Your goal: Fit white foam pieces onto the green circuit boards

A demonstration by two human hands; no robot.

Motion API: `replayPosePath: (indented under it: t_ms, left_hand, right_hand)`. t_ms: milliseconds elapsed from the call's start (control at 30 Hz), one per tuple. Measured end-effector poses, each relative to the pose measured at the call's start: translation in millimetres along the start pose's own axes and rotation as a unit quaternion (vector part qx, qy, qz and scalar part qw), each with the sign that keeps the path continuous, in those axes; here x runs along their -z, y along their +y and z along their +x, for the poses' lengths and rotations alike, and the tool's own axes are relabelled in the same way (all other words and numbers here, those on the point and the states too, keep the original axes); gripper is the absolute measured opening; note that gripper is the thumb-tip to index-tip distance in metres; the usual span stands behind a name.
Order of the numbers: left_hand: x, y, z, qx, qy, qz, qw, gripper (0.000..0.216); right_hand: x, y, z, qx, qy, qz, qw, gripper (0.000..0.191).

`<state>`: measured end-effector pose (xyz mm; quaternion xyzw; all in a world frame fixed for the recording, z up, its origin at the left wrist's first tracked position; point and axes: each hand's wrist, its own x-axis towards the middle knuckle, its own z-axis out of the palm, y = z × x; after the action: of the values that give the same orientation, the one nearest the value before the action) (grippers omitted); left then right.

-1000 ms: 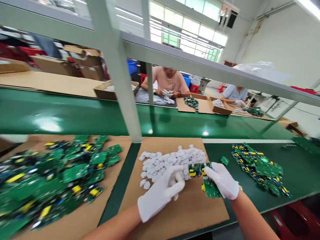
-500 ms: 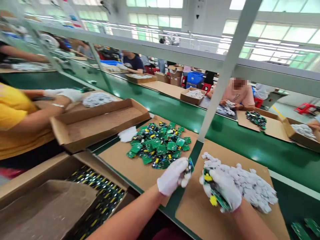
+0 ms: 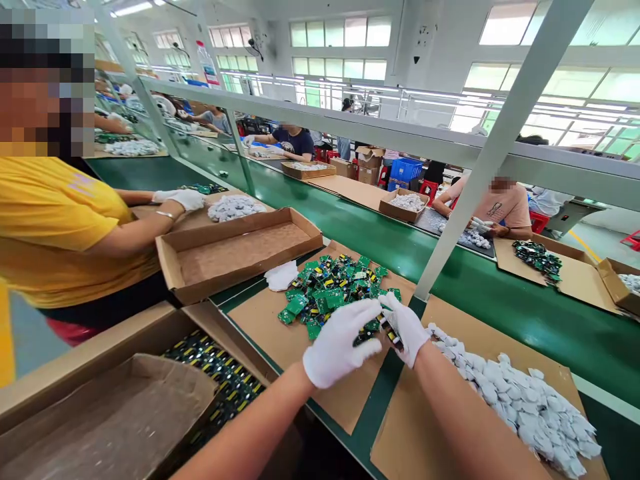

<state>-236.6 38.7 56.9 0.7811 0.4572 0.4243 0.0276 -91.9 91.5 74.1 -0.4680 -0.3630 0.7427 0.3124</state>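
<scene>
Both my hands wear white gloves. My left hand (image 3: 340,343) reaches over the near edge of a pile of green circuit boards (image 3: 333,287), with fingers and thumb curled around a board there. My right hand (image 3: 407,327) is just to its right and grips a small circuit board (image 3: 391,330) between thumb and fingers. The two hands nearly touch. The pile lies on a cardboard sheet (image 3: 270,333). On a second cardboard sheet (image 3: 420,433) to the right lies a heap of white pads (image 3: 520,400), under my right forearm.
A person in a yellow shirt (image 3: 55,227) works at my left, beside an open cardboard box (image 3: 240,250). A box of circuit boards (image 3: 215,373) sits at lower left. A slanted metal post (image 3: 480,180) rises behind my hands. Beyond the green conveyor belt (image 3: 500,293), other people work.
My view has swung left, from the white pads to the left pile of boards. Both hands moved with it, carrying boards, and now meet at that pile's near edge.
</scene>
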Motion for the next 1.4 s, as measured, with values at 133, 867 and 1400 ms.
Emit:
replayPosePath:
  t_ms: [133, 867, 1400]
  left_hand:
    - [-6, 19, -13, 0.039, 0.020, -0.060, 0.997, 0.067]
    - [-19, 53, -28, 0.392, -0.018, -0.521, 0.758, 0.042]
    - [-7, 41, -34, 0.355, -0.075, -0.625, 0.691, 0.049]
  right_hand:
    - [-5, 24, -16, -0.025, -0.012, -0.006, 1.000, 0.049]
    - [52, 13, -50, 0.158, 0.007, -0.006, 0.987, 0.043]
    - [23, 21, -72, 0.126, -0.156, -0.289, 0.936, 0.011]
